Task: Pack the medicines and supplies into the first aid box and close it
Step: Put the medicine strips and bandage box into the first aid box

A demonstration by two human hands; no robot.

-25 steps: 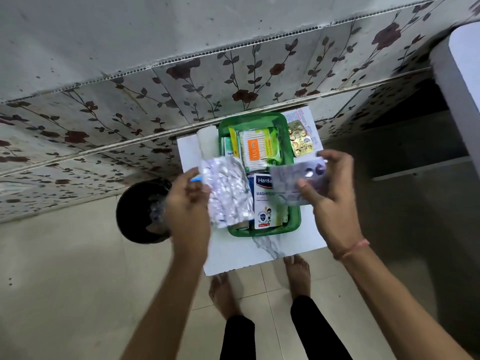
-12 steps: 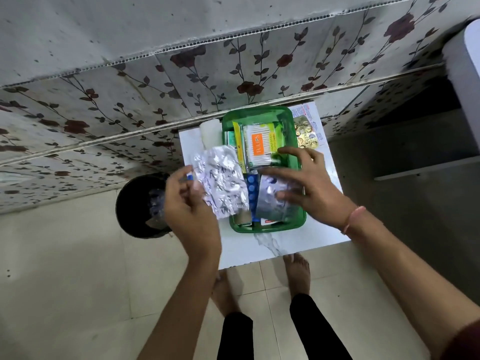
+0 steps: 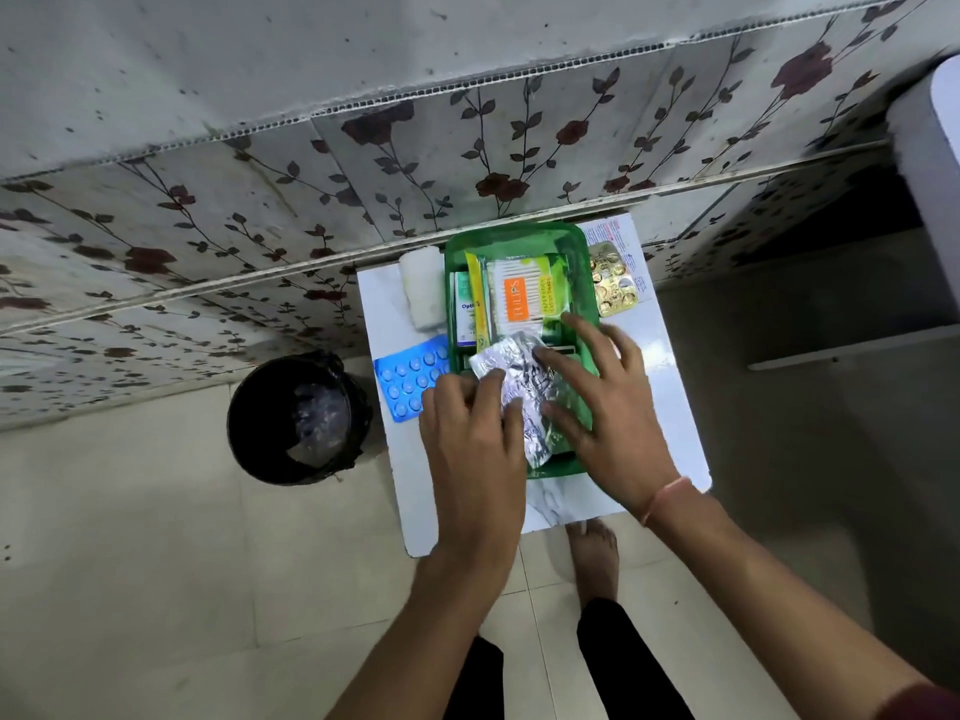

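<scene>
The green first aid box [image 3: 577,252] lies open on a small white table [image 3: 670,407]. Inside it are a cotton swab pack [image 3: 524,296] and a slim carton [image 3: 464,317]. My left hand [image 3: 467,433] grips a silver pill strip [image 3: 519,376] and holds it down in the near half of the box. My right hand [image 3: 602,402] lies flat with spread fingers on the strips in the box. A blue pill strip [image 3: 408,379] lies on the table left of the box, a white gauze roll [image 3: 422,288] behind it. At the far right sits a gold pill strip [image 3: 613,283].
A black bin [image 3: 298,418] stands on the floor left of the table. The table backs onto a floral-tiled wall [image 3: 467,163]. My bare foot [image 3: 592,556] and dark trouser legs show below the table's near edge. A white ledge [image 3: 930,163] rises at the right.
My left hand has brought its silver strip from beside the box down into it, uncovering the blue strip. My right hand laid its strip in the box and now presses flat.
</scene>
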